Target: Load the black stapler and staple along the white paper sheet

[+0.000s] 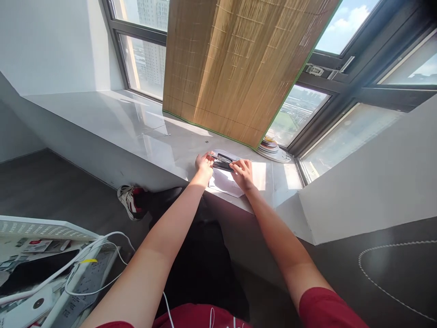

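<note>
A black stapler (222, 166) with a metal part showing lies between my two hands, just above the white paper on the sill. It looks opened out, its arms spread apart. My left hand (204, 165) has its fingers closed at the stapler's left end. At the other end, my right hand (243, 174) grips it with thumb and fingers. Beneath both hands, white paper (227, 183) rests on the sill near its front edge. Whether a small piece sits in my left fingertips is too fine to see.
A grey tiled window sill (116, 132) runs along the windows. The bamboo blind (235, 68) hangs down almost to it. Stacked round discs or plates (273, 152) stand at the right. A white cart (51, 224) with cables is at lower left, and a cord (367, 273) lies at right.
</note>
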Demonstrator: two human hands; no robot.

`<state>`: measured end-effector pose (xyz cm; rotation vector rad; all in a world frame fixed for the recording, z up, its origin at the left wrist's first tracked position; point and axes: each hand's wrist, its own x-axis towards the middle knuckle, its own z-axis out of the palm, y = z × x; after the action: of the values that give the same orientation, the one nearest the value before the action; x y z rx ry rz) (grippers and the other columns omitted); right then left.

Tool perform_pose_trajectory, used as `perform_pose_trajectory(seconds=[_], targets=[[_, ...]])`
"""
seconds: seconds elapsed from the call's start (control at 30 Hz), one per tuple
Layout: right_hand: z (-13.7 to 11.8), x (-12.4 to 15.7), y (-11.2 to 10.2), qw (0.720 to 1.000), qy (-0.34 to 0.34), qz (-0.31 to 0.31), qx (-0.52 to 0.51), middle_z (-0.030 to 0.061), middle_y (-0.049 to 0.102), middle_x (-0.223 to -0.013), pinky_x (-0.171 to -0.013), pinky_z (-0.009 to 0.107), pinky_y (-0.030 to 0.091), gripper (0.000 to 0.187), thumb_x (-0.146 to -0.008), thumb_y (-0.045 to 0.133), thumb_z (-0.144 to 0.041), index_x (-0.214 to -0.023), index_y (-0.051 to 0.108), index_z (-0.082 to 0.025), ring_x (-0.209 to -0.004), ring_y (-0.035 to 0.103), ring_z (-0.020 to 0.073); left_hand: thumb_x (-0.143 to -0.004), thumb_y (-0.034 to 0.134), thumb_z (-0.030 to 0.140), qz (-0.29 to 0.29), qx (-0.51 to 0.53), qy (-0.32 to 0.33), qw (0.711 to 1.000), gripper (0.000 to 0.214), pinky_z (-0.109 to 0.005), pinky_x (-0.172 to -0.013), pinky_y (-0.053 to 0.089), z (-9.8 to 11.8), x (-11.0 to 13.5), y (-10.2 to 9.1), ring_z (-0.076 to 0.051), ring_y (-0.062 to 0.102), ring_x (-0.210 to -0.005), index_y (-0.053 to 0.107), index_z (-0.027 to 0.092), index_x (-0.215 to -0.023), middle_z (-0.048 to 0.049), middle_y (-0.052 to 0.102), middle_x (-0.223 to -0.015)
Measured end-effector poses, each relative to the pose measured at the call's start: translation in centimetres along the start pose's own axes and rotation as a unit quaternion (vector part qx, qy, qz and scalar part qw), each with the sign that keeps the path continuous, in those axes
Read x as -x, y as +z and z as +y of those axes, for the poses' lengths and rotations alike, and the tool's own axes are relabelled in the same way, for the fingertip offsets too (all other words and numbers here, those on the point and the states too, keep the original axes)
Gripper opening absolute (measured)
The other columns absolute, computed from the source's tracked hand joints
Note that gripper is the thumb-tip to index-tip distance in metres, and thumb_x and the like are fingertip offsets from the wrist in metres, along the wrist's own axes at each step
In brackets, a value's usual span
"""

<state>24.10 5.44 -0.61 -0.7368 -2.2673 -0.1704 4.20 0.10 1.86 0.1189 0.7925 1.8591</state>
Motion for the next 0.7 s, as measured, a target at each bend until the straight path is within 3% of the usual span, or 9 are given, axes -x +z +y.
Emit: perform_pose_trajectory(seconds=[0.2,0.33,0.43,0.57,0.7], targets=[[-0.2,0.2,0.1,1.0,0.024,0.01,0.007,0.0113,0.075,-0.114,-0.105,0.053,0.046,0.025,-0.094,0.061,-0.008,-0.099,0.077,-0.027,-0.111,0.062,0.0323,-0.115,0.014,0.032,-0.015,-0.062,0.011,0.998,0.06,-0.043,-0.123,0.057,-0.1,-0.7,-0.2,-0.021,0.066,-0.148,0.061,0.017,-0.15,-0.0198,0.066,-0.155],[0.1,0.0,-0.1,0.994,0.079,0.081,-0.001,0.0114,0.073,-0.106,-0.104,0.055,0.048,0.015,-0.095,0.061,-0.017,-0.097,0.074,-0.025,-0.107,0.061,0.033,-0.108,0.028,0.018,-0.014,-0.109,0.024,0.994,0.056,-0.043,-0.128,0.053,-0.1,-0.4,-0.2,-0.02,0.06,-0.154,0.061,0.022,-0.154,-0.0168,0.064,-0.159],[0.4,-0.3,-0.6,0.98,0.142,0.137,-0.04,0.0098,0.068,-0.098,-0.1,0.053,0.05,0.005,-0.094,0.066,-0.029,-0.092,0.067,-0.025,-0.101,0.059,0.0318,-0.106,0.028,0.013,-0.04,-0.111,0.045,0.992,0.059,-0.044,-0.133,0.048,0.0,0.1,-0.2,-0.018,0.061,-0.153,0.06,0.026,-0.154,-0.016,0.064,-0.16],[1.2,-0.6,-0.7,0.948,0.246,0.163,-0.118,0.0046,0.062,-0.089,-0.086,0.043,0.052,0.028,-0.084,0.077,-0.044,-0.082,0.057,-0.025,-0.088,0.057,0.0267,-0.106,0.032,0.014,-0.059,-0.093,0.054,0.993,0.056,-0.047,-0.13,0.051,0.1,0.7,0.3,-0.021,0.062,-0.152,0.059,0.025,-0.153,-0.0197,0.061,-0.163],[1.8,-0.4,0.0,0.898,0.346,0.114,-0.245,0.0019,0.061,-0.082,-0.073,0.037,0.049,0.042,-0.077,0.085,-0.055,-0.081,0.055,-0.026,-0.08,0.057,0.0233,-0.11,0.038,0.018,-0.059,-0.044,0.068,0.995,0.042,-0.057,-0.125,0.054,0.1,1.3,0.8,-0.028,0.063,-0.152,0.062,0.022,-0.144,-0.0237,0.065,-0.158]])
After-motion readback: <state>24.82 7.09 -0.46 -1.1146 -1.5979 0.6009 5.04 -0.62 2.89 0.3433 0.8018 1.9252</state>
